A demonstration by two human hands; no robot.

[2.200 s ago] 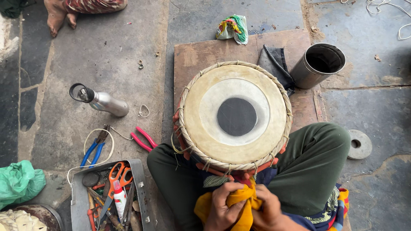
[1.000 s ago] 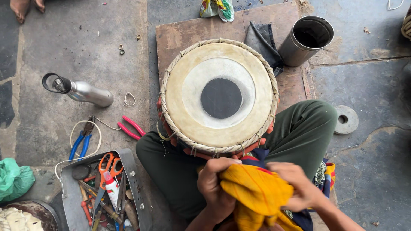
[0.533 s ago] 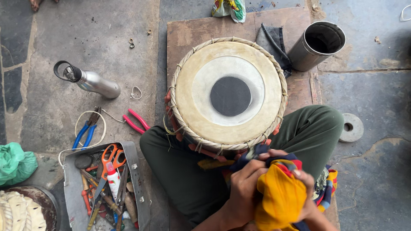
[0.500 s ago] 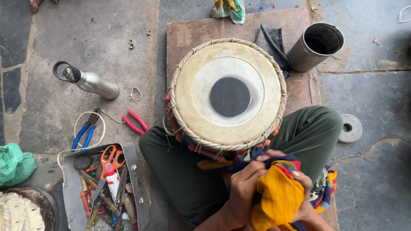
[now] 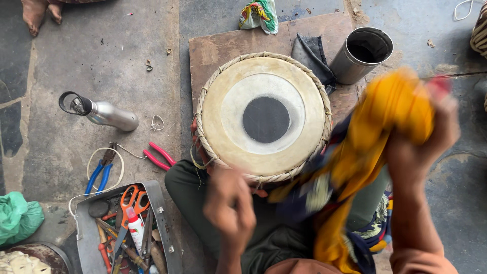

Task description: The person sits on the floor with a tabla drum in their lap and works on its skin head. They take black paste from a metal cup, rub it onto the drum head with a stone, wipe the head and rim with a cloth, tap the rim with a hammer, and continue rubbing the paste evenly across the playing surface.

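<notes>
Here the right hand (image 5: 423, 137) is raised and blurred, clenched on a yellow cloth (image 5: 385, 127) with dark blue patches that trails down over the lap. The left hand (image 5: 231, 208) hangs near the drum (image 5: 264, 116), also blurred; I cannot tell its grip. The drum sits upright between the knees on a wooden board (image 5: 218, 48), its pale round skin with the black centre spot bare, laced by a braided rim. A dented metal tin (image 5: 361, 55) stands beside it.

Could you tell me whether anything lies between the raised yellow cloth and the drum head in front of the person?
Nothing visible does. The right hand holds the yellow cloth up beside the drum, whose head is bare. The left hand hangs blurred at the drum's near rim, not over the head.
</notes>
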